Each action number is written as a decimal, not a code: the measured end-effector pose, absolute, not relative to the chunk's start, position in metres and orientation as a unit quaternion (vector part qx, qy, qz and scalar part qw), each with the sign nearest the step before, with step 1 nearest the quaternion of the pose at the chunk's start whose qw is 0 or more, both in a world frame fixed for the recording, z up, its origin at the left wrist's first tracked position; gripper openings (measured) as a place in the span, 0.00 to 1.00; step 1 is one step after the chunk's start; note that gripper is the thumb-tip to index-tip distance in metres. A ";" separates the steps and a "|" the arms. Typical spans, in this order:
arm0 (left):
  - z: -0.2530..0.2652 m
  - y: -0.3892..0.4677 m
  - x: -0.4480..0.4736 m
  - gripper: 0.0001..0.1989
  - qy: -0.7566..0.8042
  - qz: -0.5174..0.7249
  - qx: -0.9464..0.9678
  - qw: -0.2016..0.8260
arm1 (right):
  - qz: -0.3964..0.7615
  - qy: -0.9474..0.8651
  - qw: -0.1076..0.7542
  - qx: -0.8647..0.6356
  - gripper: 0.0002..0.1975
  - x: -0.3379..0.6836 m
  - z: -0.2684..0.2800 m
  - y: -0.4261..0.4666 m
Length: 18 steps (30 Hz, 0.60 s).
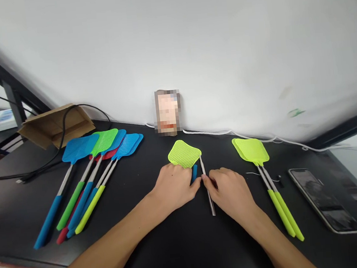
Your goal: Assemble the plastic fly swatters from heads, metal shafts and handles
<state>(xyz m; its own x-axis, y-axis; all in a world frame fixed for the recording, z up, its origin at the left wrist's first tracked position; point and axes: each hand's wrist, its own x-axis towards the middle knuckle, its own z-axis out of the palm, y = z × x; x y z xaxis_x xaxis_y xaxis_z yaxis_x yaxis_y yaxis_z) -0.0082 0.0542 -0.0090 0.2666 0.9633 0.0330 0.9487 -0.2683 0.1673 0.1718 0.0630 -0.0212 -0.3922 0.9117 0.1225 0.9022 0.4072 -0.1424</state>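
Observation:
My left hand [175, 185] is closed, its curled fingers at the lower edge of a lime-green fly swatter head [184, 151]. A blue handle grip [195, 172] shows partly between its finger and thumb; the rest is hidden. My right hand [230, 186] pinches the bare metal rod [210, 200] of the lime fly swatter, with the thumb against it and the other fingers curled under. The rod points toward me and its lower end has no coloured grip. Both thumb tips are close together near the rod.
Several blue, green and red fly swatters [79, 148] lie at the left. Two lime fly swatters [252, 150] rest at the right, beside a phone [325, 202]. A cardboard box [56, 124], black cable [64, 124] and blurred upright object [167, 112] stand near the wall.

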 end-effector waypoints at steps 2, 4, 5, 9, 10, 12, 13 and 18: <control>-0.008 0.054 -0.007 0.21 0.605 0.064 0.791 0.065 | 0.029 -0.833 0.096 -0.543 0.18 0.172 -0.021 0.062; -0.006 0.053 -0.006 0.21 0.604 0.065 0.791 0.067 | 0.036 -0.829 0.101 -0.549 0.17 0.172 -0.021 0.062; -0.006 0.052 -0.006 0.20 0.602 0.065 0.793 0.065 | 0.040 -0.827 0.104 -0.551 0.16 0.171 -0.022 0.062; -0.008 0.052 -0.006 0.18 0.593 0.061 0.801 0.051 | 0.056 -0.822 0.118 -0.554 0.16 0.170 -0.022 0.063; -0.008 0.052 -0.006 0.18 0.594 0.065 0.801 0.049 | 0.059 -0.821 0.124 -0.554 0.16 0.170 -0.022 0.063; -0.007 0.052 -0.007 0.18 0.601 0.093 0.792 0.055 | 0.073 -0.817 0.149 -0.553 0.16 0.170 -0.020 0.064; -0.005 0.052 -0.007 0.18 0.606 0.119 0.784 0.066 | 0.085 -0.812 0.171 -0.552 0.17 0.170 -0.019 0.063; 0.006 0.052 -0.008 0.20 0.566 0.294 0.716 0.284 | 0.172 -0.762 0.334 -0.528 0.08 0.172 -0.011 0.059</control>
<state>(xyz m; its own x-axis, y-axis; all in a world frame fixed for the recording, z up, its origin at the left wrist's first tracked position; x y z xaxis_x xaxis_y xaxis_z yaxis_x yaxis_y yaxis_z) -0.0078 0.0519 0.0055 0.1861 0.9775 0.0995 0.6425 -0.1977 0.7404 0.1718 0.0591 -0.0107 -0.2196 0.9191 0.3273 0.6895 0.3835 -0.6145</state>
